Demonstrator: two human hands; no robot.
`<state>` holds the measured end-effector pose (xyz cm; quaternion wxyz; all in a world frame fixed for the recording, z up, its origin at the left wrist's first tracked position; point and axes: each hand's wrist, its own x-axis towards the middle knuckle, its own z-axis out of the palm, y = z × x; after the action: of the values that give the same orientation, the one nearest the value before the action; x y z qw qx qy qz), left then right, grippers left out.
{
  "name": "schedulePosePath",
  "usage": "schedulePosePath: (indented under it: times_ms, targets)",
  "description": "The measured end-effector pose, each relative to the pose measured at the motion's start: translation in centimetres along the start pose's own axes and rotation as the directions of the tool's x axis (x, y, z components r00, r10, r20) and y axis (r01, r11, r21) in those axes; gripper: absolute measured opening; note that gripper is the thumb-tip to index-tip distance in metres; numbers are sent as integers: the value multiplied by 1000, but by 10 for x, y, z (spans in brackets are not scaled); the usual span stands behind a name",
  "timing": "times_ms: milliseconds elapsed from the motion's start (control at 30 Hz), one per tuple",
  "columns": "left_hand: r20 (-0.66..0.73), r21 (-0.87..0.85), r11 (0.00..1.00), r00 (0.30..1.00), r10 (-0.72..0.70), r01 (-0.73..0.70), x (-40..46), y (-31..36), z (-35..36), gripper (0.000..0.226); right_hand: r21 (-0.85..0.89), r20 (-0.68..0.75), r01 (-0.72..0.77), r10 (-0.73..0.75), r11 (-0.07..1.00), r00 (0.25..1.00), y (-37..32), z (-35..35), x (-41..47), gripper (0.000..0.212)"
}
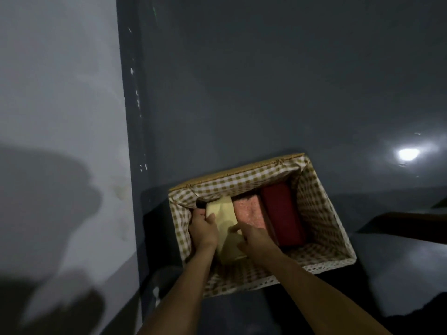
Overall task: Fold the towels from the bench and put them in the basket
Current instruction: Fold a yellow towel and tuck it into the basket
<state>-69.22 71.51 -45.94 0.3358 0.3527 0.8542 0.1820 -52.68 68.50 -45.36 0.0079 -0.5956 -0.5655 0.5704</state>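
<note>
**Yellow towel going into the basket beside the other two**

Both hands are reaching down into the basket (324, 261), a wicker box lined with checked cloth that is sitting on a dark floor beside a grey wall (266, 81). The left hand (202, 229) is gripping the far left edge of the folded yellow towel (226, 234), with the thumb lying on top and the fingers curling round the edge out of sight. The right hand (250, 236) is holding the towel's nearer right side, fingers bent over it; how far they are wrapping under cannot be told.

The yellow towel is lying along the basket's left wall, just beside a folded pink towel (249, 212), which is itself sitting against a dark red towel (283, 216) nearer the right wall. All three are running from the basket's near edge toward its far edge.

The step in hand seems to be the placing of a third towel. The next move probably calls for pressing it flat into the gap at the left wall, keeping the fold from springing open, then letting go with both hands. The bench is not in view, so whether more towels are waiting cannot be told.
</note>
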Motion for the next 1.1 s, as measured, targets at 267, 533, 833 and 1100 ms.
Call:
schedulePosePath:
  times_ms: [267, 533, 833, 1100]
  targets:
    - [-1, 50, 995, 996, -92, 92, -4, -1, 16, 17, -47, 187, -50, 58, 998, 981, 20, 4, 2, 64]
    - [136, 13, 1000, 991, -7, 6, -44, 32, -20, 33, -10, 16, -18, 18, 1000, 1000, -5, -51, -61, 40]
    - [241, -366, 869, 867, 435, -334, -156, 169, -86, 13, -221, -343, 112, -185, 969, 921, -65, -186, -212, 22]
    - [471, -607, 733, 603, 644, -308, -365, 296, -77, 17, -292, -664, -51, -164, 955, 730, -30, -272, -439, 16]
